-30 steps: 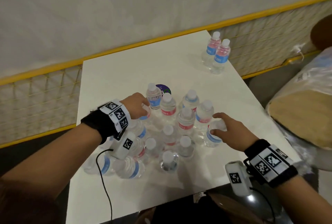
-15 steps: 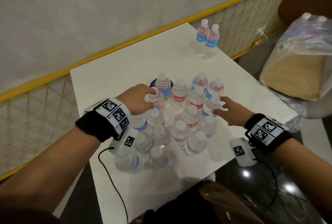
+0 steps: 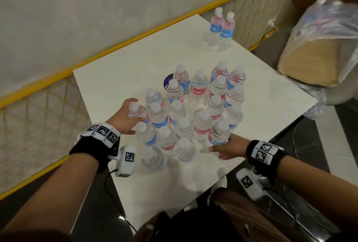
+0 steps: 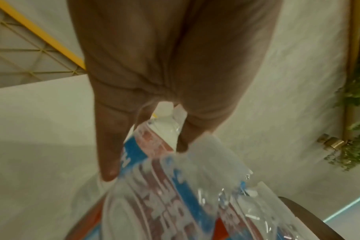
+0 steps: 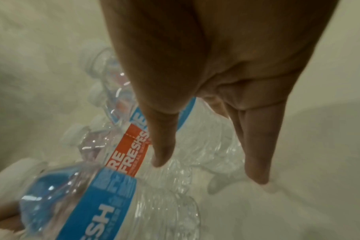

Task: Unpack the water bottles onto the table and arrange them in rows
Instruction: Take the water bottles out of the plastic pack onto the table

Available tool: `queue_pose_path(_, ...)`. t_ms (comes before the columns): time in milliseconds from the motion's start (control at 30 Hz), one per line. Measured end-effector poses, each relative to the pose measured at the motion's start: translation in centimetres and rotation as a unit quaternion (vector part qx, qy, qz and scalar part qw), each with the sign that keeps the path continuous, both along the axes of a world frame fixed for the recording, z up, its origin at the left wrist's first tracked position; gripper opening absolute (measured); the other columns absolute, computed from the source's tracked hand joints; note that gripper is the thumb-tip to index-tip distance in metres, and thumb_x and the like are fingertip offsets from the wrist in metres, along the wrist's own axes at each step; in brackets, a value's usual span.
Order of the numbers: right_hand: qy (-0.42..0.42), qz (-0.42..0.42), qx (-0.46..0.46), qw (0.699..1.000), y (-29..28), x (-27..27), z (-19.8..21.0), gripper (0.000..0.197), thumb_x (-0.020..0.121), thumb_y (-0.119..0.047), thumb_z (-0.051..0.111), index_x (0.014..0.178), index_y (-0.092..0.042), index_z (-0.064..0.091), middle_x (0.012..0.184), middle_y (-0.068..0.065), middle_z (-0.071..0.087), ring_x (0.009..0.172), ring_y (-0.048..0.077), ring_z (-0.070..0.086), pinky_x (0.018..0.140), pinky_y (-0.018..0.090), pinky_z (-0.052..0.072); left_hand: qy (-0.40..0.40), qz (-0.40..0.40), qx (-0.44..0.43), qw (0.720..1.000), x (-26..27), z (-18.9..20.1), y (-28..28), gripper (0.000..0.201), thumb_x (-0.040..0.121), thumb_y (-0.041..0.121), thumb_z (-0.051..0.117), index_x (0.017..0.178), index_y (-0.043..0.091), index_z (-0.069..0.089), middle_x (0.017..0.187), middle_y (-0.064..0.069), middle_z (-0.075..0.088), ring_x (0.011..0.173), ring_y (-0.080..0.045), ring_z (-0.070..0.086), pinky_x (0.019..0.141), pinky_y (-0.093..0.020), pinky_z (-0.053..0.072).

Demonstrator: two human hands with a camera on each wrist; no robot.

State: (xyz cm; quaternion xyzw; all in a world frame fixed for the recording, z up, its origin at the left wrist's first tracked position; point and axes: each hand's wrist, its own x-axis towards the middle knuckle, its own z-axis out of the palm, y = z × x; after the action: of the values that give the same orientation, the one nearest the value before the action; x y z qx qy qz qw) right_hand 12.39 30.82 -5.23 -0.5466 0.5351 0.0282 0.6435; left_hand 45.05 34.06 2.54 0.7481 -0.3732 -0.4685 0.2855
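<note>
Left hand (image 3: 124, 119) wrapped round an upright bottle (image 3: 135, 111) at the cluster's (image 3: 186, 117) left edge on the bench (image 3: 120, 79). Right hand (image 3: 226, 147) spread flat, probably touching the near-right bottle (image 3: 219, 133), nearer that side.

A bottle (image 5: 131, 152) lying beside the right hand's thumb (image 5: 160, 129) has a red label reading "RE FRESH". The blue-labelled bottle (image 5: 105, 203) just beside it shows "ESH".

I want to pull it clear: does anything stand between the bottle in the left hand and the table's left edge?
Nothing visible does. The left hand holds the bottle at the cluster's left side; the other bottles stand to its right, and the table leftward shows bare.
</note>
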Motion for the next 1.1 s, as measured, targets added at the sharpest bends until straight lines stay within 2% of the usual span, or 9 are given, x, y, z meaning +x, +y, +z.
queue_pose_path(100, -0.017, -0.051, 0.004, 0.999, 0.1, 1.9, -0.1, 0.03, 0.077, -0.028, 0.076, 0.099, -0.022, 0.058, 0.074, 0.001, 0.059, 0.069, 0.017, 0.055, 0.077, 0.035, 0.055, -0.07, -0.012, -0.107, 0.992, -0.5, -1.4, -0.5, 0.036, 0.09, 0.001, 0.055, 0.115, 0.019, 0.036, 0.105, -0.004, 0.046, 0.093, -0.016, 0.047, 0.062, -0.024, 0.043)
queue_pose_path(233, 0.001, -0.028, -0.08, 0.996, 0.3, 4.4, -0.2, 0.04, 0.079, -0.03, 0.073, 0.113, -0.015, 0.057, 0.084, 0.002, 0.063, 0.073, 0.015, 0.059, 0.086, 0.042, 0.056, -0.057, 0.031, -0.161, 0.985, -0.3, -2.8, -0.6, 0.033, 0.091, 0.003, 0.055, 0.119, 0.016, 0.041, 0.112, -0.004, 0.048, 0.104, -0.013, 0.046, 0.091, -0.027, 0.04)
queue_pose_path(400, 0.117, 0.026, -0.006, 0.993, 0.5, 3.4, 0.3, 0.066, 0.077, -0.036, 0.075, 0.121, 0.005, 0.047, 0.105, 0.018, 0.064, 0.084, 0.027, 0.069, 0.066, 0.037, 0.059, 0.041, 0.148, -0.114, 0.982, 1.7, -5.9, 2.3, 0.048, 0.097, 0.007, 0.045, 0.14, 0.022, 0.032, 0.144, -0.004, 0.039, 0.13, -0.024, 0.042, 0.095, -0.043, 0.045)
queue_pose_path(500, 0.145, 0.129, 0.015, 0.981, 1.7, 2.2, 0.1, 0.075, 0.075, -0.032, 0.077, 0.132, 0.0, 0.041, 0.097, 0.017, 0.069, 0.074, 0.023, 0.069, 0.073, 0.036, 0.059, -0.008, 0.047, -0.079, 0.996, 2.0, -8.8, 6.0, 0.079, 0.082, -0.013, 0.049, 0.145, 0.023, 0.018, 0.151, -0.006, 0.027, 0.137, -0.03, 0.034, 0.108, -0.045, 0.036)
queue_pose_path(667, 0.07, 0.17, -0.042, 0.982, 3.3, 4.3, -0.5, 0.103, 0.072, -0.043, 0.077, 0.147, -0.027, 0.009, 0.116, 0.007, 0.063, 0.087, 0.022, 0.07, 0.085, 0.035, 0.057, 0.028, -0.148, -0.09, 0.985, -0.8, -10.3, 7.1, 0.114, 0.048, 0.058, 0.079, 0.136, 0.037, 0.008, 0.135, 0.023, 0.028, 0.123, 0.015, 0.033, 0.104, -0.009, 0.029)
queue_pose_path(767, 0.029, 0.153, -0.083, 0.984, 3.5, 6.4, -0.9, 0.103, 0.072, -0.043, 0.077, 0.147, -0.024, 0.008, 0.114, 0.005, 0.061, 0.088, 0.023, 0.067, 0.084, 0.036, 0.056, 0.011, -0.113, -0.093, 0.989, -1.3, -10.4, 5.7, 0.134, 0.034, 0.058, 0.079, 0.14, 0.023, 0.006, 0.129, 0.031, 0.021, 0.113, 0.02, 0.036, 0.091, 0.009, 0.026)
queue_pose_path(900, 0.0, 0.14, -0.13, 0.982, 3.1, 8.0, -0.8, 0.119, 0.071, -0.036, 0.079, 0.149, -0.018, -0.009, 0.142, 0.002, 0.044, 0.122, 0.023, 0.051, 0.096, 0.026, 0.04, 0.013, -0.049, -0.117, 0.992, -0.8, -11.0, 4.3, 0.14, 0.039, 0.055, 0.087, 0.145, 0.016, 0.004, 0.148, -0.003, 0.029, 0.132, -0.017, 0.04, 0.113, -0.041, 0.034)
queue_pose_path(1033, -0.007, 0.115, -0.139, 0.983, 2.7, 8.9, -1.4, 0.129, 0.067, -0.038, 0.082, 0.148, -0.017, -0.017, 0.148, 0.002, 0.037, 0.132, 0.025, 0.043, 0.108, 0.036, 0.037, 0.001, -0.018, -0.134, 0.991, -0.6, -11.4, 3.4, 0.108, 0.049, 0.043, 0.087, 0.135, 0.014, 0.027, 0.137, -0.008, 0.044, 0.123, -0.019, 0.05, 0.109, -0.044, 0.039)
queue_pose_path(1100, 0.002, 0.113, -0.134, 0.985, 2.8, 8.8, -1.5, 0.127, 0.069, -0.038, 0.08, 0.148, -0.015, -0.016, 0.145, 0.004, 0.041, 0.127, 0.026, 0.049, 0.104, 0.034, 0.04, -0.014, -0.026, -0.116, 0.993, -0.9, -11.2, 3.8, 0.107, 0.055, 0.031, 0.083, 0.141, 0.011, 0.022, 0.139, -0.004, 0.041, 0.125, -0.016, 0.045, 0.108, -0.031, 0.035)
